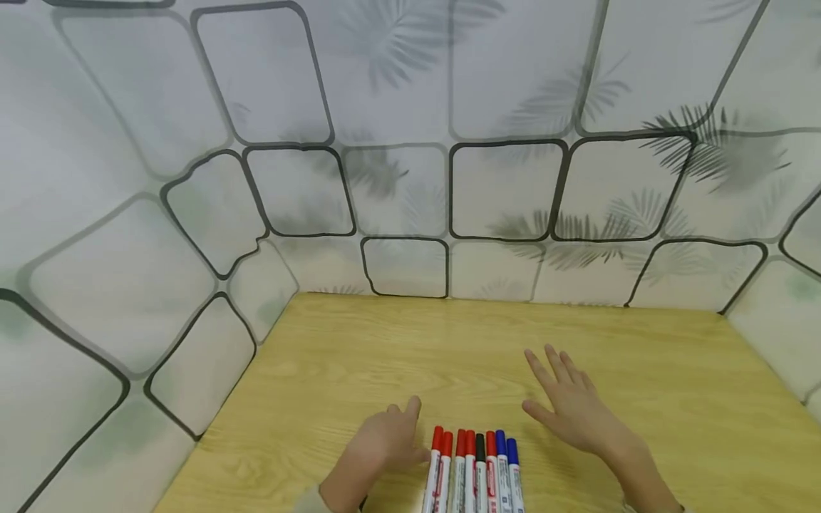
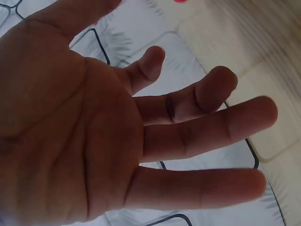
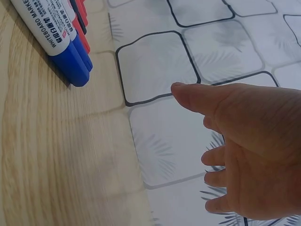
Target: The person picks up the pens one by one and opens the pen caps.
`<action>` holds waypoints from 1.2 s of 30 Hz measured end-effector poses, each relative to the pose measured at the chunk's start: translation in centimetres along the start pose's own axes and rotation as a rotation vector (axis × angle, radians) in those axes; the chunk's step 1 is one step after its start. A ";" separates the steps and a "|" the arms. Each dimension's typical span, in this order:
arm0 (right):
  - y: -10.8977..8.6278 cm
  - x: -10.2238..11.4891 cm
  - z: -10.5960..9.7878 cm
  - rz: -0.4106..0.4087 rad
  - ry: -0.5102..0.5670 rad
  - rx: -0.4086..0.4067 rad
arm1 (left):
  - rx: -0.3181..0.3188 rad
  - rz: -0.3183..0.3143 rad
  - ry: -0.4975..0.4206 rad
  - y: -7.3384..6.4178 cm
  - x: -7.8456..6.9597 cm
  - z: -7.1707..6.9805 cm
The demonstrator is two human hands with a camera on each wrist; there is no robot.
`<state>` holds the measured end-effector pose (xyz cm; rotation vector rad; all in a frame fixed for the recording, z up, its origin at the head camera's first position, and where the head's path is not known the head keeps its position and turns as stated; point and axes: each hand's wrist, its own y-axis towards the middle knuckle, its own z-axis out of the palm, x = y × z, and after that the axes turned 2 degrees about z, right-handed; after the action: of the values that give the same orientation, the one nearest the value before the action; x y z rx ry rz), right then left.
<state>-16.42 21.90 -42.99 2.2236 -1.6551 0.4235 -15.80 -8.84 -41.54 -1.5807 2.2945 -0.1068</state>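
Note:
A row of capped whiteboard markers (image 1: pixel 470 474) lies side by side on the wooden table, white barrels toward the near edge of the head view. Red caps make up most of the row, with a black-capped marker (image 1: pixel 480 470) among them and two blue-capped markers (image 3: pixel 66 56) at the right end. My left hand (image 1: pixel 388 438) is just left of the row, holding nothing; its palm (image 2: pixel 89 136) and loosely extended fingers show in the left wrist view. To the right of the markers, my right hand (image 1: pixel 577 413) hovers with fingers spread and nothing in its grasp.
The light wood table (image 1: pixel 410 342) reaches back to a wall (image 1: pixel 398 192) covered in a pattern of dark rounded outlines and grey palm leaves. The same covering rises along the left and right sides.

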 end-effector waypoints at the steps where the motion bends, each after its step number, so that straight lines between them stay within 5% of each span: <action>1: 0.0 0.0 0.0 0.002 -0.009 -0.001 | 0.023 0.001 0.001 -0.1 -0.2 0.1; 8: -0.1 -0.2 0.5 0.004 -0.054 -0.011 | 0.128 0.000 0.006 0.1 -0.6 0.7; 36: 0.3 -0.3 0.8 0.006 -0.071 -0.009 | 0.138 0.121 0.010 1.4 0.3 0.8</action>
<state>-16.73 21.72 -43.75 2.2513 -1.6963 0.3419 -16.85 -8.44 -42.75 -1.3738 2.3301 -0.2379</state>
